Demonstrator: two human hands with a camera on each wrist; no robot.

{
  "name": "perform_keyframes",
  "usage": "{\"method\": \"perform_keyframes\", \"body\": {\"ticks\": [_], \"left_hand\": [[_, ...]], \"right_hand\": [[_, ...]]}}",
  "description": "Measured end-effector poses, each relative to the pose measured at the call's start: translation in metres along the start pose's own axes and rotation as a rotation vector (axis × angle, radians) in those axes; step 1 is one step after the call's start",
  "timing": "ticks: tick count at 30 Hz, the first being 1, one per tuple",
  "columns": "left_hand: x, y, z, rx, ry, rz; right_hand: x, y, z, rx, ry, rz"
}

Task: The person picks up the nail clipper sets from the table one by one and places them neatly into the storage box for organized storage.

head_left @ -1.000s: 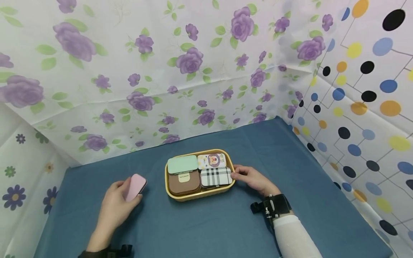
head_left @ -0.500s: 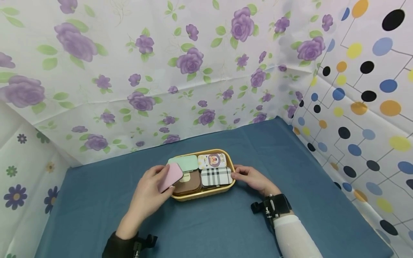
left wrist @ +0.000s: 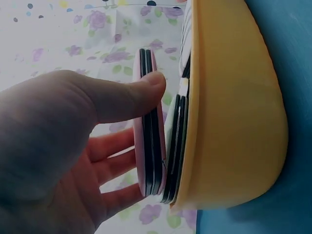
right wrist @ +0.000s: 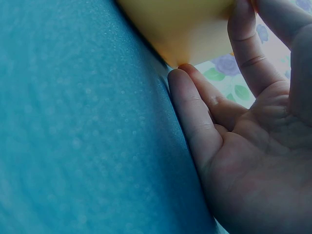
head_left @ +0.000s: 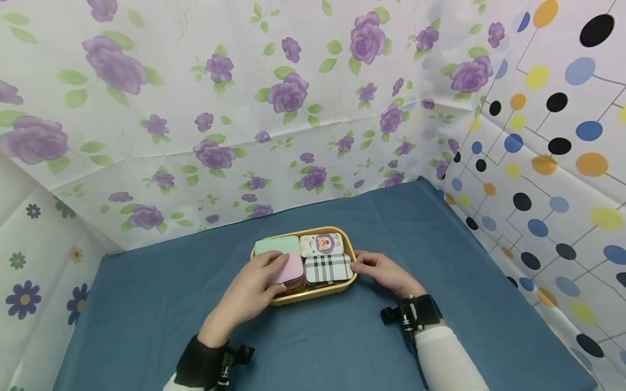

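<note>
My left hand (head_left: 252, 287) holds a pink compact mirror (head_left: 290, 267), folded flat, between thumb and fingers. Seen from the left wrist, its two thin halves (left wrist: 149, 122) have black edges, and it sits close over the contents of a yellow basket (left wrist: 234, 107). In the head view it overlaps a brown compact mirror (head_left: 295, 283) at the basket's front left. At the basket's right end, my right hand (head_left: 383, 270) pinches the rim with thumb and finger. In the right wrist view, its lower fingers (right wrist: 187, 92) lie along the cloth near the basket's base.
Also in the basket are a mint-green compact (head_left: 277, 245), one with a lion print (head_left: 321, 244) and a plaid one (head_left: 328, 269). A blue cloth (head_left: 342, 342) covers the table. Floral (head_left: 215, 108) and dotted (head_left: 548, 179) sheets stand behind and to the right.
My left hand has carried the pink compact mirror rightward from beside the basket to over its front-left part, above the brown one. My right hand has stayed at the basket's right rim.
</note>
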State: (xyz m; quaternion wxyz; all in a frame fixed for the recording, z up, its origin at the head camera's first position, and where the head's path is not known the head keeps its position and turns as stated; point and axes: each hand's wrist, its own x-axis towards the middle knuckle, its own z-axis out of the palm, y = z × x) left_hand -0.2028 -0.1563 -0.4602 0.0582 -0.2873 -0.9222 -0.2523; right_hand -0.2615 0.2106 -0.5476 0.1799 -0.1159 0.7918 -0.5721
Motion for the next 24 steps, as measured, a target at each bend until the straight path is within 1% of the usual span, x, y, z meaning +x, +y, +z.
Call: {"method": "perform_keyframes", "body": {"ticks": [5,8,11,15,18,21,22,24], "left_hand": [[-0.003,0.0,0.005,0.002,-0.042,-0.032],[-0.006,-0.003,0.007,0.009,-0.058,-0.037],[-0.009,-0.005,0.01,0.015,-0.069,-0.025],[-0.013,-0.007,0.013,0.012,-0.067,-0.006],[-0.015,-0.008,0.015,-0.024,-0.069,-0.003],[-0.016,-0.01,0.016,-0.096,-0.064,-0.01],[-0.017,-0.012,0.016,-0.119,-0.055,-0.01],[-0.018,-0.017,0.013,-0.144,-0.015,-0.013]], "right_hand": [[0.003,-0.001,0.002,-0.006,-0.007,-0.004],[0.006,-0.002,0.002,-0.005,-0.014,-0.006],[0.007,-0.003,0.002,-0.005,-0.019,-0.009],[0.008,-0.004,0.002,-0.015,-0.021,-0.009],[0.008,-0.003,0.0,-0.015,-0.016,-0.006],[0.007,-0.003,-0.002,-0.014,-0.006,-0.005],[0.006,-0.003,-0.004,-0.017,-0.004,-0.004],[0.004,-0.004,-0.009,-0.027,-0.016,0.002]]}}
